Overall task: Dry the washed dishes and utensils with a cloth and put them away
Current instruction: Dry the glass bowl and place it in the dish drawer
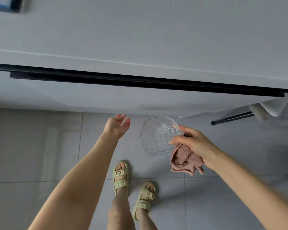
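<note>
My left hand (pixel 117 125) reaches empty, fingers spread, toward the cabinet front (pixel 106 98) — right hand (pixel 192 143) pinches glass bowl (pixel 159 136) plus cloth (pixel 184 161). Bowl probably dried — stowing remains.

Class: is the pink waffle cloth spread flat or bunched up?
Bunched up. The pink waffle-weave cloth hangs crumpled in folds from the right hand, beside the clear glass bowl.

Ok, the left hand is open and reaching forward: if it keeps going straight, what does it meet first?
Most likely the pale cabinet front below the counter edge; the left hand points its fingers there and nothing shows between. Depth is unclear from this one view.
</note>
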{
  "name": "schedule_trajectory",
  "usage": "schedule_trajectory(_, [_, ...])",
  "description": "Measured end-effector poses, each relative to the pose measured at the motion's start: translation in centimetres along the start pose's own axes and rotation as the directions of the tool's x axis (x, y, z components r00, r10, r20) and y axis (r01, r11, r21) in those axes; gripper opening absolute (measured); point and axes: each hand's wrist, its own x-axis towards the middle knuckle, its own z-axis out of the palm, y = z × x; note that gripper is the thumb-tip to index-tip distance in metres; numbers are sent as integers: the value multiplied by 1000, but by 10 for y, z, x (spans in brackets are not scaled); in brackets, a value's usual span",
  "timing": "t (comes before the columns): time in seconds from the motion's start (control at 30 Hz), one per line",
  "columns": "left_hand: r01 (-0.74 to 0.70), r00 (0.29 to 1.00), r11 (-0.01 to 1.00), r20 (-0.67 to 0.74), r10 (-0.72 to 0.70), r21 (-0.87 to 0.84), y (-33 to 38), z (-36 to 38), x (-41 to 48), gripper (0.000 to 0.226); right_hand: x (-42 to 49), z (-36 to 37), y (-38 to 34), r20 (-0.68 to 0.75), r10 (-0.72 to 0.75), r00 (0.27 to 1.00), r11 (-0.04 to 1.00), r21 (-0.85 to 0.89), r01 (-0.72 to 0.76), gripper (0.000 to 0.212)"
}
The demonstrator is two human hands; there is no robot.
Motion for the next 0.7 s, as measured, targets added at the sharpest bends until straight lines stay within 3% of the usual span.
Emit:
schedule_trajectory(0.37, [-85, 996, 974, 16, 91, -212, 18, 19, 87, 53, 77, -1, 29, -18, 46, 999, 996, 78, -45, 69])
schedule_trajectory(0.57, [-82, 994, 953, 49, 101, -291, 23, 10, 104, 39, 89, 4, 31, 15, 54, 998, 996, 69, -55, 65])
schedule_trajectory(0.7, [-113, 981, 952, 121, 152, -285, 17, 6, 104, 66, 94, 9, 28, -24, 34, 999, 997, 71, -32, 69])
